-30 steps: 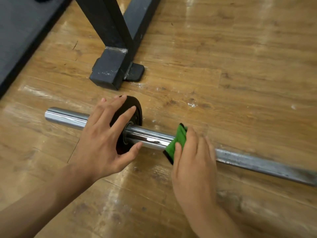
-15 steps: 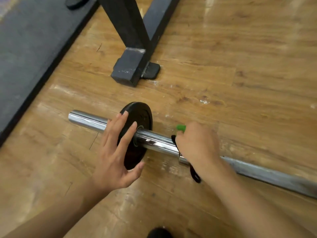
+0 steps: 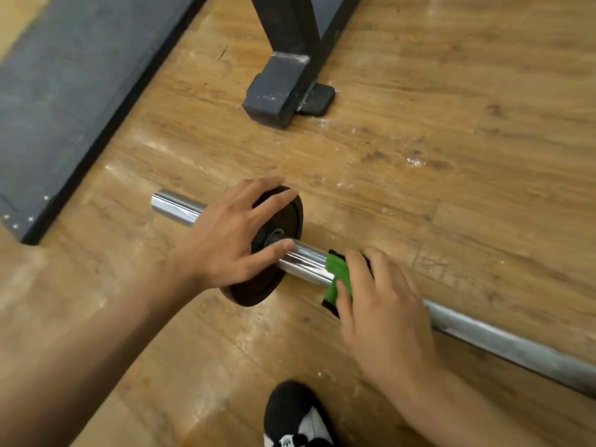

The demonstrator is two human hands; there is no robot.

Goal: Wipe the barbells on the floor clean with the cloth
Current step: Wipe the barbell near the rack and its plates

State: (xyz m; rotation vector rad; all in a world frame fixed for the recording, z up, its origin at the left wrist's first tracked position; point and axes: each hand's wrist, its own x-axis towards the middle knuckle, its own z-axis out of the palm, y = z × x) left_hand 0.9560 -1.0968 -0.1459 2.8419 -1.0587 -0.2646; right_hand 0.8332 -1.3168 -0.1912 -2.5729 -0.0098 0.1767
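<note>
Wooden floor (image 3: 435, 150) carries the barbell (image 3: 306, 262), which passes under the left grip (image 3: 225, 243) and the right grip (image 3: 387, 321) and runs off rightward. The left grip rests on the black plate (image 3: 258, 293), fingers spread straight, thumb touching the chrome. The right grip, just beside it, clamps the green cloth (image 3: 337, 272) onto the barbell, fingers curled over it.

Looks like a gym's weight room. Told by a chrome barbell (image 3: 306, 262) lying on the worn wood-look floor (image 3: 451, 156), a black weight plate (image 3: 267, 285) under the left grip (image 3: 225, 243), a black steel rack foot (image 3: 277, 88) beyond that grip, and dark rubber mat (image 3: 64, 91) far to its left.
</note>
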